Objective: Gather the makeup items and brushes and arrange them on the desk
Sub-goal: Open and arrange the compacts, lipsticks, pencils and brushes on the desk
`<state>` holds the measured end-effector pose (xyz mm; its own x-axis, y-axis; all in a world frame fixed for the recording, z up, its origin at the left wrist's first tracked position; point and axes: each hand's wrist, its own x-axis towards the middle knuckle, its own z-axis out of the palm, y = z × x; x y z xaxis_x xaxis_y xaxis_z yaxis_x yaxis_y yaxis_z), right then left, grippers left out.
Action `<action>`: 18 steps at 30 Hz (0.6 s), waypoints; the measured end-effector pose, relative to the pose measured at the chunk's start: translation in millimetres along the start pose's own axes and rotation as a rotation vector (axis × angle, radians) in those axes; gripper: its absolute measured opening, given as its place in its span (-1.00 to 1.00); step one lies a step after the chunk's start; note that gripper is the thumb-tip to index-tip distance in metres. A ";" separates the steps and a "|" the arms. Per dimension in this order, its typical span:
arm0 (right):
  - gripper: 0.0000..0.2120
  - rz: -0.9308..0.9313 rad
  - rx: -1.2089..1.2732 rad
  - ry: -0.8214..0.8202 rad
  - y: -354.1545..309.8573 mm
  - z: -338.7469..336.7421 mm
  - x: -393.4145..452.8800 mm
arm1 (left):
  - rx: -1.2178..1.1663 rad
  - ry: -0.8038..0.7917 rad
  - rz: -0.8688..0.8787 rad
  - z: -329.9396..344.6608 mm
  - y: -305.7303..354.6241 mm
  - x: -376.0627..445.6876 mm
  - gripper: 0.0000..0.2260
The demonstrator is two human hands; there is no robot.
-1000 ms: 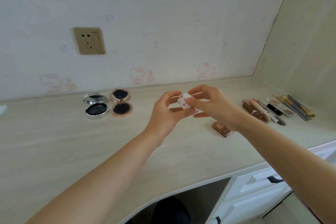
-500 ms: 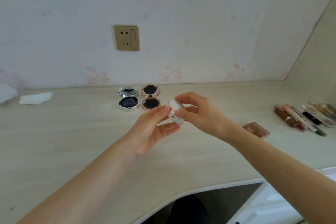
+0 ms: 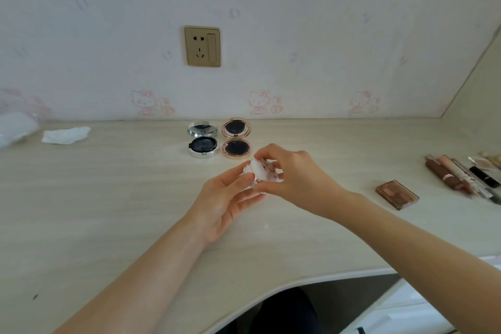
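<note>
Pale cartoon-cat wallpaper (image 3: 260, 102) backed a light wood-grain desk (image 3: 108, 211), with a brass-coloured wall socket (image 3: 202, 46) above its far edge; a crumpled white tissue (image 3: 66, 135) lay far to the left, beside a blurred whitish shape at the frame's edge. Two open compacts sat side by side near the wall, a silver compact (image 3: 203, 143) on the left and a rose-gold compact (image 3: 236, 138) just beside it, each with its lid folded back toward the wall and dark inside. To the right lay a small brown eyeshadow palette (image 3: 397, 194), flat and turned at an angle; beyond it a row of lipsticks and brushes (image 3: 461, 175) lay close together, long axes running roughly from the wall toward the desk's front edge, partly cut off by the frame. Above the desk's middle, in front of the compacts, both hands held a small round white case with pink print (image 3: 264, 174); the left hand (image 3: 225, 203) pinched its lower part between thumb and fingertips, palm up, while the right hand (image 3: 298, 179) curled its fingers round the upper part; the case stood tilted, its flat face turned up and toward the left; the fingers hid much of it.
</note>
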<state>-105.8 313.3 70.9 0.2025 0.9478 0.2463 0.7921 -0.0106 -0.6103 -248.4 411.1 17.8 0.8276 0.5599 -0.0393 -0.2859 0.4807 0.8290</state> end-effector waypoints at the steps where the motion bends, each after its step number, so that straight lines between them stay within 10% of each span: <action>1: -0.56 -0.001 -0.010 -0.010 0.1 -0.7 0.8 | -0.002 -0.008 0.008 -1.4 -0.9 0.1 -0.70; 18: -0.64 0.049 0.129 -0.096 6.9 -17.3 14.7 | 0.113 0.017 0.051 -7.9 5.1 2.2 -0.58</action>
<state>-87.4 321.7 83.4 0.1777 0.9734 0.1447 0.7011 -0.0220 -0.7127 -251.9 420.0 17.6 0.8049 0.5934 -0.0046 -0.2697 0.3726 0.8879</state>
